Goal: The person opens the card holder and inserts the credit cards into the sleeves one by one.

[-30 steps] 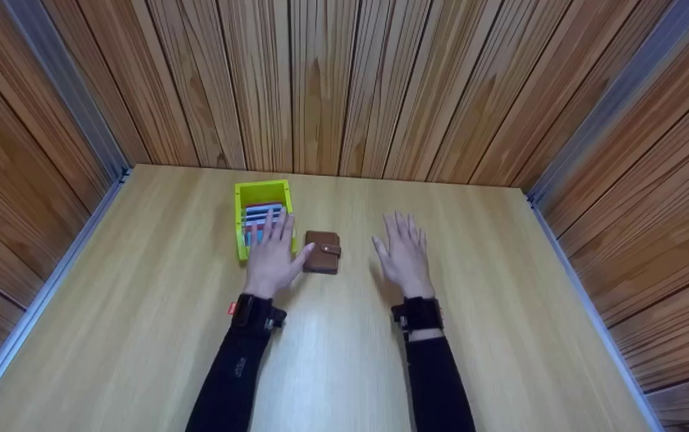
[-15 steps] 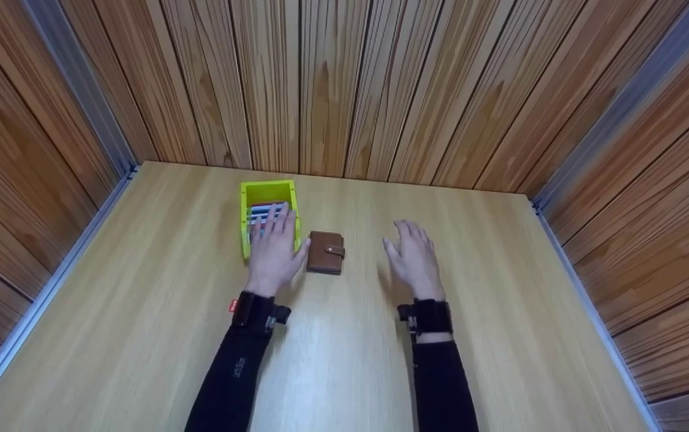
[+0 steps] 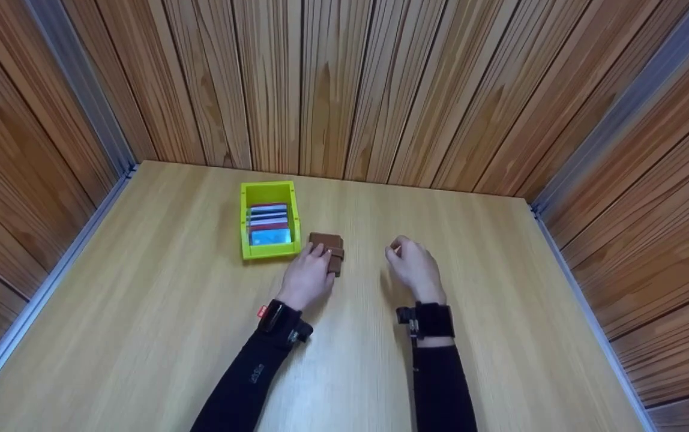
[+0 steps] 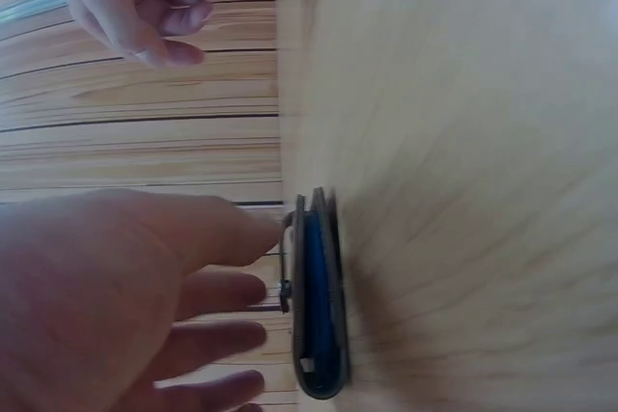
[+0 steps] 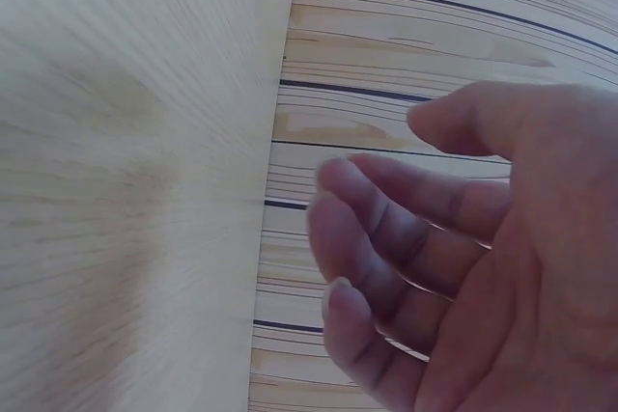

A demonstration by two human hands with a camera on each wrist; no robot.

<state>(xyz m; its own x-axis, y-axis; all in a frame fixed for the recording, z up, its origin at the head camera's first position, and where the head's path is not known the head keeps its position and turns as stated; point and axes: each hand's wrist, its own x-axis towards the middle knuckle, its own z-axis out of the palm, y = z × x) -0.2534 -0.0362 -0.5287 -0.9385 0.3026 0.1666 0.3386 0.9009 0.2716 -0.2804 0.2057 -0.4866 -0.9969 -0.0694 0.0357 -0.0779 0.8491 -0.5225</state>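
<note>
A brown wallet [image 3: 327, 240] with a snap strap lies on the table. Over its near left part is my left hand [image 3: 307, 281], fingers slightly bent above the cover. In the left wrist view the thumb tip meets the strap side of the wallet [image 4: 322, 306], which stays flat on the tabletop; a blue inside shows between its covers. To the right, my right hand [image 3: 415, 271] hovers over the table with loosely curled fingers and nothing in them. The right wrist view shows a gap between its thumb and fingers [image 5: 352, 238].
Left of the wallet stands a lime green box [image 3: 268, 253] with several upright cards [image 3: 269, 237] inside, the front one blue. Wood-plank walls [image 3: 344, 90] enclose the table [image 3: 344, 372] at the back and both sides.
My left hand has moved right and nearer, from above the green box to the wallet. The right hand's fingers have gone from straight to loosely curled. The wallet stays put.
</note>
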